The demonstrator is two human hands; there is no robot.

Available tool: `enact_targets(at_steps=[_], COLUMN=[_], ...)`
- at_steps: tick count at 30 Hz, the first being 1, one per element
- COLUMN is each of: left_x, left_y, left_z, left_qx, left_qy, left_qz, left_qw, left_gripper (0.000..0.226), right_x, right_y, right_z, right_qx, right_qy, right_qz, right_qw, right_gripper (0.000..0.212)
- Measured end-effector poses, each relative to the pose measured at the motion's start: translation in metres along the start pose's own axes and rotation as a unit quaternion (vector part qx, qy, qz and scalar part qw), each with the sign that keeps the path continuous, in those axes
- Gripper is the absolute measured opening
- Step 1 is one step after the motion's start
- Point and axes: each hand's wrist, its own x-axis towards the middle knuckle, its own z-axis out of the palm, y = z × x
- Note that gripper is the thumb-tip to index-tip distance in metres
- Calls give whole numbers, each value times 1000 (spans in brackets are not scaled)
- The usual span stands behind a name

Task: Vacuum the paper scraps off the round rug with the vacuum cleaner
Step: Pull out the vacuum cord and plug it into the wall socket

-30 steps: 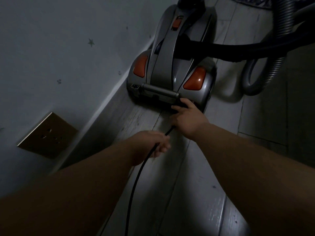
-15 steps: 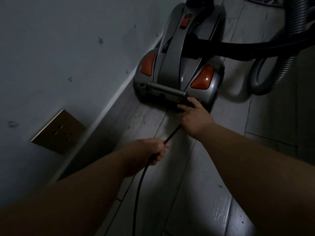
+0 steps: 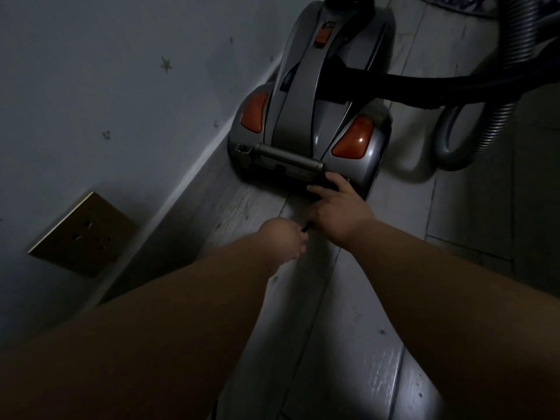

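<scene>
The grey vacuum cleaner [image 3: 306, 95] with orange panels stands on the floor against the wall. Its black power cord [image 3: 306, 228] shows only as a short piece between my hands. My left hand [image 3: 283, 241] grips the cord just behind the machine. My right hand [image 3: 336, 207] rests at the vacuum's rear end with its fingers reaching onto the dark part under the handle bar; the cord runs beneath its palm. A ribbed grey hose [image 3: 497, 101] and a black tube [image 3: 424, 83] lead off to the right. A sliver of the patterned rug [image 3: 454, 3] shows at the top edge.
A brass wall socket [image 3: 81, 234] sits low on the wall at left, above the skirting board. The floor is pale wooden planks [image 3: 363, 344]. The room is dim.
My left hand has slid forward along the cord and is now close to my right hand. The right hand stays at the vacuum's rear.
</scene>
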Motion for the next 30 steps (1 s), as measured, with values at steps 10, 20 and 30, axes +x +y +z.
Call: enact_targets(at_steps=[10, 20, 30], left_x=[-58, -1, -58], left_y=[-89, -12, -59], left_z=[-35, -2, -34], left_qx=[-167, -17, -36], left_qy=[-76, 31, -48], left_qz=[26, 27, 55], left_qw=[983, 999, 997], left_gripper=[24, 23, 23], right_x=[2, -1, 4], right_y=[-3, -3, -7], right_z=[2, -7, -5], right_qx=[9, -9, 1], right_qy=[-3, -18, -33], right_qz=[25, 19, 41], right_qw=[1000, 1000, 999], right_gripper=[23, 27, 29])
